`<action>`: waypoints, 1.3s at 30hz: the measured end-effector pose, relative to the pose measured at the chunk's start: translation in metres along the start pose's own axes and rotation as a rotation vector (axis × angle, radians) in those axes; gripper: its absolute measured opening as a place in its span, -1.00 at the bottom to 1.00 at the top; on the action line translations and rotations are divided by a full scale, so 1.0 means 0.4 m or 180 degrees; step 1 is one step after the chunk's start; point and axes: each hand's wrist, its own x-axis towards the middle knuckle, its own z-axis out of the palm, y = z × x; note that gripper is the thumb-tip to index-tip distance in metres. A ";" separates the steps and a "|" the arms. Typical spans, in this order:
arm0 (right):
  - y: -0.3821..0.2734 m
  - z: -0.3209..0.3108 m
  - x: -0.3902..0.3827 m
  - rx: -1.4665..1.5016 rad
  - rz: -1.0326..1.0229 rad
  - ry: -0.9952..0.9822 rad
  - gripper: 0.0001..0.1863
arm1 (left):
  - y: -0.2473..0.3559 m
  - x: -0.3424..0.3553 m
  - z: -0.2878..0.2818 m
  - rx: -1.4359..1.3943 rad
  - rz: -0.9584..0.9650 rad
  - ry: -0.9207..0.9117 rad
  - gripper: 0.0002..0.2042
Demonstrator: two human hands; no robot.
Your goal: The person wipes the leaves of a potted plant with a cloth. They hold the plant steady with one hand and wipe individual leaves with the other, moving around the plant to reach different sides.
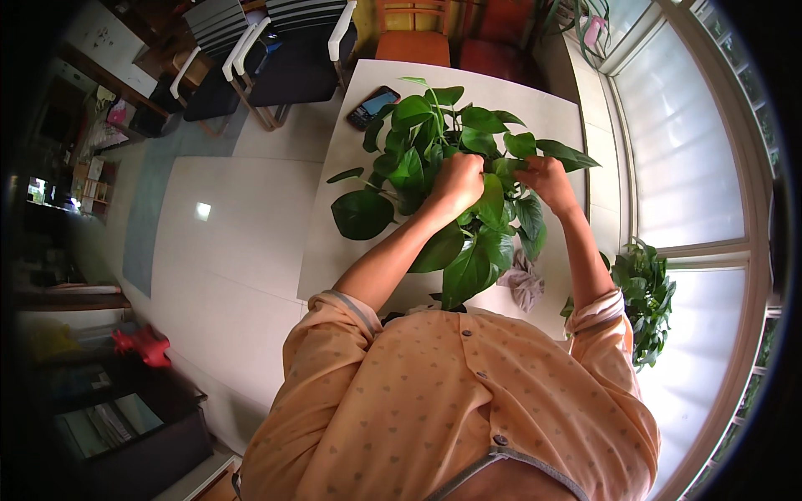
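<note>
A bushy potted plant [468,259] with broad, glossy green leaves stands on a pale table [326,275]; its leaves hide the pot. Among the upper leaves my left hand [459,184] is closed in a fist, its knuckles toward the middle of the plant. What its fingers grip is hidden. My right hand [549,182] is at the plant's right side, fingers curled in a pinch at the edge of a green leaf [506,169]. Below that hand, a crumpled greyish cloth [525,284] lies on the table, partly under the leaves.
A dark phone [373,107] lies at the table's far left corner. Beyond stand black chairs with white armrests [292,58] and an orange wooden chair [413,42]. Frosted windows [681,134] line the right, with another leafy plant [643,301] beneath. A dark cabinet [159,451] stands lower left.
</note>
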 end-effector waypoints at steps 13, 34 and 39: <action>-0.008 -0.004 -0.027 0.0220 0.0163 0.0108 -0.86 | -0.013 -0.015 -0.047 0.0540 -0.0322 0.0274 -0.84; -0.099 -0.002 -0.216 -0.0271 -0.1233 0.1347 -0.82 | 0.078 -0.035 -0.091 0.0315 0.0961 0.1023 -0.89; 0.071 -0.009 -0.279 0.0624 -0.0060 0.2114 -0.80 | 0.135 -0.095 -0.126 -0.0027 0.1522 0.1332 -0.85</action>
